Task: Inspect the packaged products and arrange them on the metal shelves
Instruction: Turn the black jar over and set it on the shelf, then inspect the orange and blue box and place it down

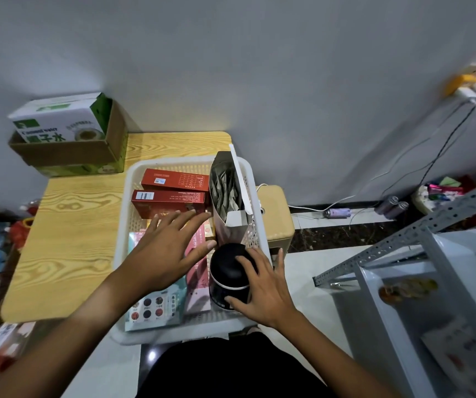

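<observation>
A white perforated basket (133,196) is seen on the wood-grain worktop (87,214), set against its right edge and overhanging its near edge. A black jar (226,264) with a domed lid is stood upright in the basket's near right corner, and it is grasped by the right hand (262,285): the thumb is laid against the jar's lower body while the fingers are curled over the lid. The left hand (170,242) is held released, fingers spread and straight, above the boxes in the middle of the basket; whether they are touched cannot be told. Two red boxes (173,193) are laid flat towards the basket's far side, and a pink carton (199,271) is lodged just beside the jar. A pale green packet (156,311) printed with round pictures is laid along the basket's near side. An opened tall carton (228,193), filled with silvery sachets, is stood against the basket's right wall. At the worktop's far left corner a green-and-white box (58,122) is nested in a brown cardboard box (67,153). The grey metal shelves (403,254) are seen to the right, well apart from the basket, with blurred packets lying on them.
</observation>
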